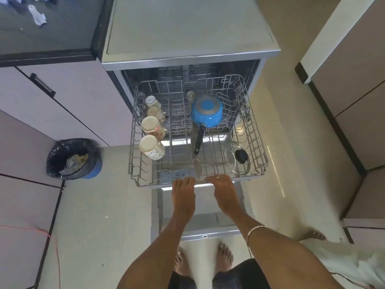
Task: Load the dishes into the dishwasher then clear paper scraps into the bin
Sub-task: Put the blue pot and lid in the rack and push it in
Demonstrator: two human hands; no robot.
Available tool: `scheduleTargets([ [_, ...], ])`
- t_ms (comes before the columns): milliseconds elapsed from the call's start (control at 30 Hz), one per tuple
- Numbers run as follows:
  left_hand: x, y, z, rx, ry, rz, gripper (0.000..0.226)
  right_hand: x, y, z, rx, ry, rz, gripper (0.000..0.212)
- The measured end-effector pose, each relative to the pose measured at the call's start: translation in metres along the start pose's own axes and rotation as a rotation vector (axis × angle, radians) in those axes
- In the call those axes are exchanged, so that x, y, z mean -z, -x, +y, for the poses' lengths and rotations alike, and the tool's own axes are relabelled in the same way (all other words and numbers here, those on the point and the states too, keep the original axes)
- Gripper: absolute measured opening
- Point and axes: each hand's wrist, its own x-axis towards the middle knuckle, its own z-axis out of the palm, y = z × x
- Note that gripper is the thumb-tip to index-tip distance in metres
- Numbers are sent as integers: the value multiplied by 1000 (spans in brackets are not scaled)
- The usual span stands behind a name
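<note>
Pale floor tiles [93,215] run under an open dishwasher [187,38], its wire rack [253,130] pulled out over the lowered door [200,205]. Both hands — left [183,193], right [224,191] — curl their fingers over the rack's front rail. Inside: upturned cups [151,146] along the left, a blue pan [206,111] at centre, a glass lid [236,158] at right. Paper scraps [37,14] lie on the dark counter [62,34]; a lined bin [73,158] stands below by the cabinets [52,105].

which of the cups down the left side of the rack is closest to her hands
The white cup with the dotted pattern, last in the row toward the rack's front edge, is nearest. The red-patterned cup and the two glass ones sit farther back. The left hand is closest to it.
</note>
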Motion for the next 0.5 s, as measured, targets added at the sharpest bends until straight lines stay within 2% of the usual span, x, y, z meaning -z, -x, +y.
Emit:
scheduleTargets([
  [100, -4, -11, 1, -16, 11, 23, 37, -3, -9, 8, 4, 26, 26, 48],
  [267, -8, -42, 4, 27, 60, 114, 37, -6, -43, 12, 24, 13, 71, 31],
  [500, -26, -86, -6, 22, -1, 236, 40, -21, -86, 21, 96, 14, 180, 47],
])
